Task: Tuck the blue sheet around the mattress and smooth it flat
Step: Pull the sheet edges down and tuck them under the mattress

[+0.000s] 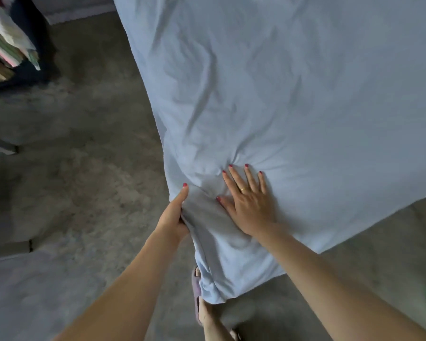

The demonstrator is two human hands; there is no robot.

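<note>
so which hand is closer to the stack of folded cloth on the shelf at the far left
Left. The left hand grips the blue sheet at the mattress's left edge, on the folded cloth side; the right hand presses flat further right.

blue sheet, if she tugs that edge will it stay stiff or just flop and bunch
Likely floppy: the blue sheet already gathers into folds where the left hand grips its edge. Creases radiate from the flat right hand, so it probably slides and wrinkles easily.
</note>
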